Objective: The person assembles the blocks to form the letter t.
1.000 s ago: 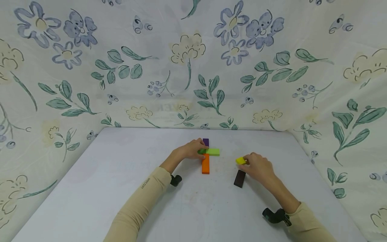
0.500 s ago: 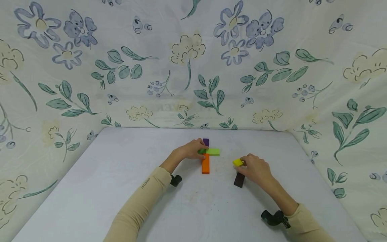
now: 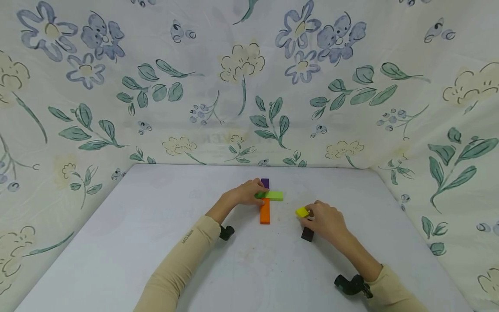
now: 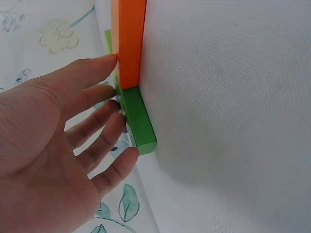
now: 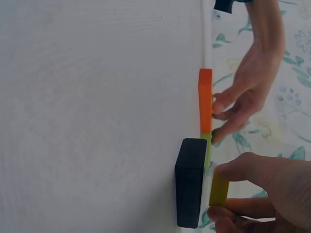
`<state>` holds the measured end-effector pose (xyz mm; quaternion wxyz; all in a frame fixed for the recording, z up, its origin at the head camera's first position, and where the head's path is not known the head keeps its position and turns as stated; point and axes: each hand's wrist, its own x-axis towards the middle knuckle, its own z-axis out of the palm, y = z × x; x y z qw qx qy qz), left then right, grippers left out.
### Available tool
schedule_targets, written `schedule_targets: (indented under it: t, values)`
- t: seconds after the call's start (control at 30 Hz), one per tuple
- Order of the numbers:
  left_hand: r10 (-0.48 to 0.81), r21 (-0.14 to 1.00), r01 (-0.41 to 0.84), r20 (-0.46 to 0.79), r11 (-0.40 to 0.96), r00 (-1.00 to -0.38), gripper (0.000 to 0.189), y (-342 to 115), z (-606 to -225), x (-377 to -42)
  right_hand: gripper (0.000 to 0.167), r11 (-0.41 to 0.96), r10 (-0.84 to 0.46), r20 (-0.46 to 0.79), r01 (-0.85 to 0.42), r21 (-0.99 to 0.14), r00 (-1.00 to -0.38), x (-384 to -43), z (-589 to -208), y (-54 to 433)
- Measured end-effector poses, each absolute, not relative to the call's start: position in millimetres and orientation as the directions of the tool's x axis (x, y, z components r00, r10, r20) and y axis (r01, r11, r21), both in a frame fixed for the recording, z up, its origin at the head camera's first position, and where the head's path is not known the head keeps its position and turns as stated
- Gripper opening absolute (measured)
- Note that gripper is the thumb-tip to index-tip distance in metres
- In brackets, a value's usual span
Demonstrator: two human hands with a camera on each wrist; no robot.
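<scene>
My left hand (image 3: 248, 193) rests at a cross of wooden blocks in the middle of the table. Its thumb touches the orange block (image 4: 130, 46), and its loosely bent fingers lie against the dark green block (image 4: 140, 121). A light green block (image 3: 275, 196) reaches to the right, and a purple block (image 3: 265, 183) sits at the far side, partly behind the fingers. Between thumb and fingers, my right hand (image 3: 325, 220) pinches a yellow block (image 3: 302, 212). Just below that hand, a black block (image 3: 307, 234) lies on the table, partly covered by it in the head view.
The white table (image 3: 241, 268) ends at a floral cloth (image 3: 241, 86) behind and at the sides. A dark wrist camera (image 3: 352, 286) hangs at the right sleeve, another dark camera (image 3: 227, 232) at the left one.
My right hand has moved to the left and slightly nearer with the yellow block, covering more of the black block. My left hand and the cross of blocks have stayed in place.
</scene>
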<state>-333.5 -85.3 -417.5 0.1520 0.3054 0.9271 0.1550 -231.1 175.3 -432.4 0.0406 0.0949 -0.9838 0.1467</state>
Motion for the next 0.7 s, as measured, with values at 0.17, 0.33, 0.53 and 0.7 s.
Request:
schedule_targets:
  t: [0.17, 0.33, 0.53, 0.7]
  values:
    - [0.616, 0.381, 0.521, -0.186, 0.764, -0.766, 0.05, -85, -417, -333, 0.04, 0.937, -0.184, 0.109, -0.208, -0.279, -0.977, -228, -434, 172]
    - [0.616, 0.378, 0.523, -0.187, 0.764, -0.765, 0.05, -85, -417, -333, 0.038, 0.929, -0.201, 0.13, -0.231, -0.289, -0.971, -226, -435, 169]
    - [0.61, 0.374, 0.517, -0.194, 0.77, -0.768, 0.05, -85, -416, -332, 0.039, 0.924, -0.22, 0.139, -0.252, -0.288, -0.966, -224, -438, 165]
    - [0.607, 0.368, 0.515, -0.198, 0.774, -0.77, 0.051, -85, -416, -332, 0.038, 0.922, -0.235, 0.132, -0.264, -0.284, -0.963, -222, -438, 161]
